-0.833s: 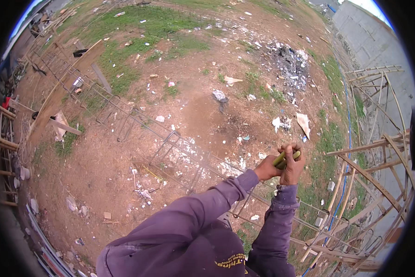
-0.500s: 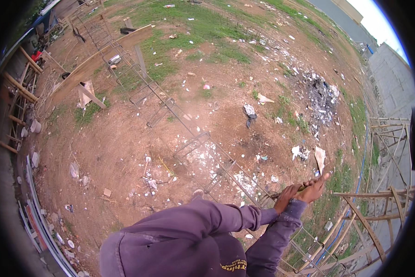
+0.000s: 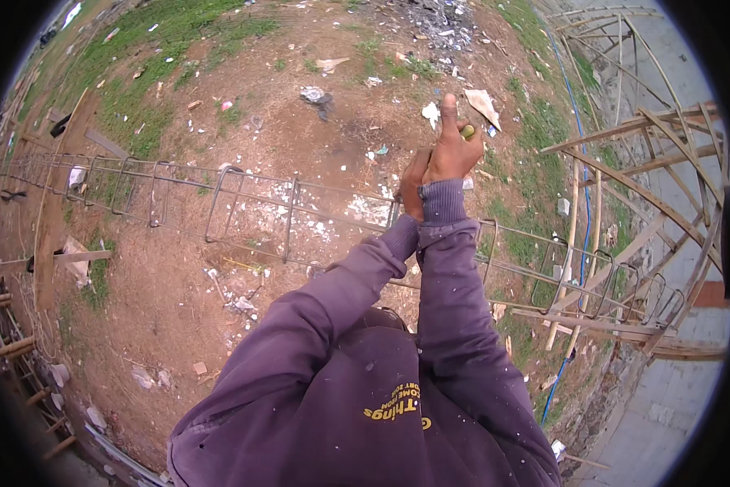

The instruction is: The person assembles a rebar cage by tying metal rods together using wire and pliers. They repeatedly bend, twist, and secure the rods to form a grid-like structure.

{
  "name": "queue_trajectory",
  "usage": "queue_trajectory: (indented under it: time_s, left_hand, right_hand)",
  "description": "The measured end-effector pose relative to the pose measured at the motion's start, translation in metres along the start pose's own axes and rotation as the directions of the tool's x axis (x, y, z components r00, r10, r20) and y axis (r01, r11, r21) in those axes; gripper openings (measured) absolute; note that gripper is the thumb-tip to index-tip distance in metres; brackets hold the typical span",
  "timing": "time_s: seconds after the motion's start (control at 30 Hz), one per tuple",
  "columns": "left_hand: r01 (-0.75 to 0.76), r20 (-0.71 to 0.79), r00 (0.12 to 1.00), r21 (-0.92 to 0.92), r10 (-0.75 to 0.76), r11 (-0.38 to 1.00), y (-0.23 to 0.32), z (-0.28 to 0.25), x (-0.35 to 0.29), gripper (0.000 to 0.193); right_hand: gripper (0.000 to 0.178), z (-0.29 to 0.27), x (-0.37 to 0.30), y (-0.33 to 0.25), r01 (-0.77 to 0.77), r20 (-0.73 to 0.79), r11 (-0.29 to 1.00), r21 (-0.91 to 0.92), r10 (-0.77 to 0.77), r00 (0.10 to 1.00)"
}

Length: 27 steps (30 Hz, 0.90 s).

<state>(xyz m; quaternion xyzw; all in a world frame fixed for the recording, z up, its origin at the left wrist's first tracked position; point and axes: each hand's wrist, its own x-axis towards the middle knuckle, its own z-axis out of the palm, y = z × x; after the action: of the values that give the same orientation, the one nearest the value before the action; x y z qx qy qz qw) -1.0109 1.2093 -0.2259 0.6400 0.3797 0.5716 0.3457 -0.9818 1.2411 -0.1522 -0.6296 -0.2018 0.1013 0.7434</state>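
A long cage of thin steel rebar (image 3: pixel 289 213), made of straight bars and square stirrups, runs from left to right in front of me. My right hand (image 3: pixel 454 156) is over its far side, thumb pointing away, with the fingers closed around something whose rounded olive-green end (image 3: pixel 468 131) sticks out; the rest is hidden in the fist. Tucked against the right wrist, my left hand (image 3: pixel 411 183) is closed beside the cage's bars. What its fingers grip, if anything, is hidden.
Wooden boards (image 3: pixel 56 195) cross under the cage's left end. A bamboo and timber frame (image 3: pixel 649 178) stands against the grey wall at right, with a blue hose (image 3: pixel 578 105) nearby. Paper scraps and white rubble (image 3: pixel 300 215) litter the dirt.
My view has turned to the right, so the cage now lies crosswise. Both hands remain close together at the cage; the right thumb now points away from me.
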Motion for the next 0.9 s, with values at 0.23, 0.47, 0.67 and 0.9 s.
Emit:
queue_trajectory:
  time_s: [0.23, 0.47, 0.67, 0.9]
  left_hand:
    - [0.521, 0.771, 0.608, -0.211, -0.186, 0.827, -0.040, -0.042, 0.055, 0.049]
    - [0.019, 0.461, 0.885, 0.114, -0.070, 0.993, 0.018, -0.033, 0.017, 0.052]
    - [0.067, 0.552, 0.816, -0.388, 0.173, 0.919, 0.063, -0.050, 0.064, 0.060]
    - [0.529, 0.524, 0.837, -0.699, -0.158, 0.482, 0.115, -0.027, 0.019, 0.070]
  right_hand:
    - [0.052, -0.017, 0.017, -0.041, -0.153, 0.640, 0.986, -0.069, 0.161, 0.751]
    - [0.075, -0.016, -0.005, -0.037, 0.121, 0.324, 0.958, -0.261, -0.032, 0.946]
    - [0.052, -0.088, 0.094, -0.070, -0.266, 0.249, 0.822, 0.504, 0.156, 0.956]
    - [0.045, -0.140, 0.072, -0.079, 0.056, 0.473, 0.906, 0.419, -0.271, 0.838]
